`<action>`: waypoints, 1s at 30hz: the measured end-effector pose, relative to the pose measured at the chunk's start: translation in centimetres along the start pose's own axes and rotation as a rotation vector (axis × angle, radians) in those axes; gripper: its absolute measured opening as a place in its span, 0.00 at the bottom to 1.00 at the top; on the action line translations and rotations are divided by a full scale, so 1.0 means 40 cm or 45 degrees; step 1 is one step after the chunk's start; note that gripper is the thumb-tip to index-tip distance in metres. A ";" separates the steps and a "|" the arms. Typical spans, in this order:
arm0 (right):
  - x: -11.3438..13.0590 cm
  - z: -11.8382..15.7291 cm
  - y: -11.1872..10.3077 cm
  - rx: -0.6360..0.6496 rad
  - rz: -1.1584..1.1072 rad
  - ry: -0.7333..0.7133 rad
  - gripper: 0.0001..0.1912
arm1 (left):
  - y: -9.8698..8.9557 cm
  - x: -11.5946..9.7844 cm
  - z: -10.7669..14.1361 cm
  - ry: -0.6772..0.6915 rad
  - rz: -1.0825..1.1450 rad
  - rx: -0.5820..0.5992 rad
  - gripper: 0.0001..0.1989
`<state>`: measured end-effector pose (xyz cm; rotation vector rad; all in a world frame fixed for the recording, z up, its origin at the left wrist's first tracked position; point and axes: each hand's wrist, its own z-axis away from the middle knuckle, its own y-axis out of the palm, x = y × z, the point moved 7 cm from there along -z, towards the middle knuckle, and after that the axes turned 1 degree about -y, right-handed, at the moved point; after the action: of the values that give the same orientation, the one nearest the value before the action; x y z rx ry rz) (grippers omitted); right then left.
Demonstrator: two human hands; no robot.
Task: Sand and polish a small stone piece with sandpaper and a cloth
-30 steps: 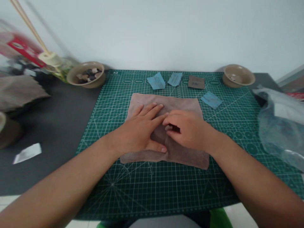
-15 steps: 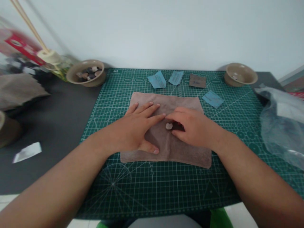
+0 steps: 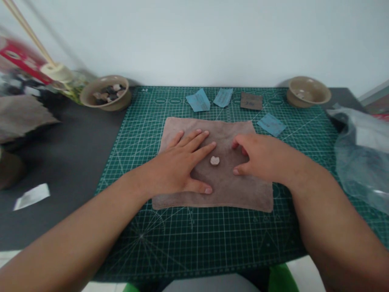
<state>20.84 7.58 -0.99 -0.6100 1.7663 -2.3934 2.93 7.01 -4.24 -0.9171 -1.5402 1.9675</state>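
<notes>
A small whitish stone [image 3: 214,161] lies on a brownish-pink cloth [image 3: 212,198] in front of me. Fingers spread, my left hand [image 3: 184,164] rests flat on the cloth, just left of the stone. My right hand [image 3: 253,156] is over the cloth's right part, a short way from the stone. Its thumb and curled index finger are apart, with nothing between them. The other fingers of that hand are partly hidden.
Under the cloth lies a green cutting mat [image 3: 212,239]. Blue paper pieces [image 3: 199,100] and a grey-brown square [image 3: 251,101] lie behind. A bowl of stones [image 3: 106,103] stands back left, another bowl [image 3: 308,93] back right. A clear plastic bag [image 3: 361,158] is at right.
My right hand has drawn back to the right, away from the stone, and its thumb and finger have parted wider. My left hand stays flat on the cloth.
</notes>
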 end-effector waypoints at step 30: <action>0.138 -0.017 0.012 -0.284 -0.101 -0.436 0.11 | -0.004 -0.009 -0.002 -0.019 -0.020 -0.008 0.62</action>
<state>15.48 6.28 -0.19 -1.0628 1.8914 -1.9949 3.21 6.84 -4.01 -0.8924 -1.5581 1.9639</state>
